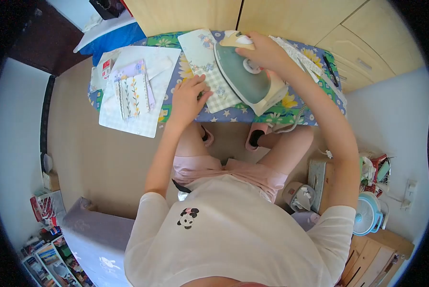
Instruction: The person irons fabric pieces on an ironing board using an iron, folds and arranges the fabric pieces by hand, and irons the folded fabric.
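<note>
My right hand (262, 52) is wrapped round the handle of a green and cream iron (245, 79). The iron lies over the right part of a folded cloth (218, 93) with a checked half and a floral half. At the cloth's left edge rests my left hand (190, 95), fingers apart, with nothing held in it. Both are on a patterned ironing board (233, 115). Left of my left hand, a white sheet (164, 71) bears small folded cloths (134, 95), one with embroidered flowers.
A black pen-like object (330, 71) and printed papers (300, 60) lie at the board's right. The iron's cord (293, 125) hangs at the front edge. Wooden cabinets (291, 19) stand behind. A bin (300, 196) and a blue fan (366, 214) are at the lower right.
</note>
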A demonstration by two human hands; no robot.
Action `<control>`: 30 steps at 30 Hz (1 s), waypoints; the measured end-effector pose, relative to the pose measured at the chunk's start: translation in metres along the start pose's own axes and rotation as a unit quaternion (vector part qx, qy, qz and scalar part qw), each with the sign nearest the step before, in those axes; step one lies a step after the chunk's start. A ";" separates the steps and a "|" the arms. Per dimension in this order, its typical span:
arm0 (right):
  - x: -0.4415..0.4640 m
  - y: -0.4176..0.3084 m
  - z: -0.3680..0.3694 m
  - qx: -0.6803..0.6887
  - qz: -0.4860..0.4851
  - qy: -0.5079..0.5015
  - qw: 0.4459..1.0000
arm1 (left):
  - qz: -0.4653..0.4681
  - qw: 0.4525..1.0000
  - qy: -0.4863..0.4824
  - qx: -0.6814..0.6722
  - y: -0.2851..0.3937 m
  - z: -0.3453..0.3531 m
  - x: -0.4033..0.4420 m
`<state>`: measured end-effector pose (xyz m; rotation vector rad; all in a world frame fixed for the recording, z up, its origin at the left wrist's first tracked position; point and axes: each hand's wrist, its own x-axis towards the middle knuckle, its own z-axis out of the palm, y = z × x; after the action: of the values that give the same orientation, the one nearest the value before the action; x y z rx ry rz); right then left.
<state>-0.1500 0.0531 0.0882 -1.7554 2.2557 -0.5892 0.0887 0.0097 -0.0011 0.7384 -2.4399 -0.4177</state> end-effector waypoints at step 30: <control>-0.003 -0.027 0.011 -0.119 0.029 -0.020 0.992 | -0.037 0.967 -0.230 0.105 -0.008 -0.017 0.033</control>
<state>-0.1215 0.0485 0.0900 -1.7803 2.4227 -0.2800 0.0789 -0.0182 0.0228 0.9046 -2.9329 -0.3964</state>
